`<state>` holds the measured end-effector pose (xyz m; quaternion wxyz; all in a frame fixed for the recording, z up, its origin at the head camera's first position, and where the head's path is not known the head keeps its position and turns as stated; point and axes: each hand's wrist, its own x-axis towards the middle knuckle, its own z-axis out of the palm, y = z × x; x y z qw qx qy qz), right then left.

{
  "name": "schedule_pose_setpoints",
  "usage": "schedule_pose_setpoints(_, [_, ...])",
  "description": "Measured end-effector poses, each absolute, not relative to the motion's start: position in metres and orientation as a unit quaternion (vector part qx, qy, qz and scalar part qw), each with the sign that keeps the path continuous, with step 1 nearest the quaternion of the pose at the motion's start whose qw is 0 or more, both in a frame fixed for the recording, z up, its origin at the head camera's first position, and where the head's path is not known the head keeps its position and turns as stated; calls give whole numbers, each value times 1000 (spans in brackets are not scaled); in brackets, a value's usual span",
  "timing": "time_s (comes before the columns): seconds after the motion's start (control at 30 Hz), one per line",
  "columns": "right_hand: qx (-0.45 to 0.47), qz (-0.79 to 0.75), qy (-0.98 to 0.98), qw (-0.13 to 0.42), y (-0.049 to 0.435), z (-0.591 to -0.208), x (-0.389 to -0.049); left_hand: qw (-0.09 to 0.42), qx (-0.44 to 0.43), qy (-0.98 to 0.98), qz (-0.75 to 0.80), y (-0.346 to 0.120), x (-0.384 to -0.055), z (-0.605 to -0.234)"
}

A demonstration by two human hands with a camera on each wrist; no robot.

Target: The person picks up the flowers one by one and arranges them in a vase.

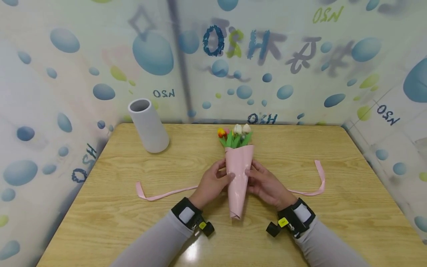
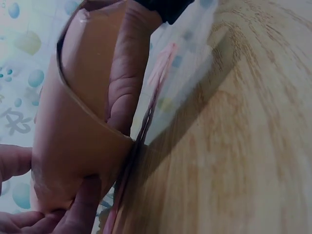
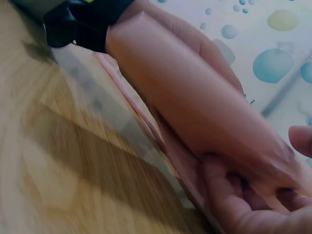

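Note:
A bouquet of tulips (image 1: 237, 130), with red-yellow, white and pink heads and green leaves, stands out of a pink paper wrap (image 1: 238, 178) that narrows toward me. My left hand (image 1: 212, 182) holds the wrap on its left side, thumb on the front. On the other side my right hand (image 1: 267, 184) grips it, thumb also on the front. Both wrist views show fingers bent under the wrap (image 2: 73, 126), (image 3: 195, 102), close to the table. A pink ribbon (image 1: 170, 193) lies across the table and passes beneath the bouquet; its middle is hidden in the head view.
A white vase (image 1: 150, 128) stands upright at the back left of the wooden table (image 1: 333, 230). The ribbon's right end (image 1: 321, 176) bends away from me. Behind the table hangs a wall covering (image 1: 213, 92) with blue and green spots.

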<state>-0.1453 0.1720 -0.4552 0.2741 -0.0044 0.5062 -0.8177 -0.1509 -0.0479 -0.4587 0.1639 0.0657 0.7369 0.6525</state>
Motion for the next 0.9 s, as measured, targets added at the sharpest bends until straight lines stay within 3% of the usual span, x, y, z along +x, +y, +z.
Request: schedule_pose_setpoints(0.9, [42,-853,456,249,159,-466,-140,185,90,724,659,-43,-144,-462])
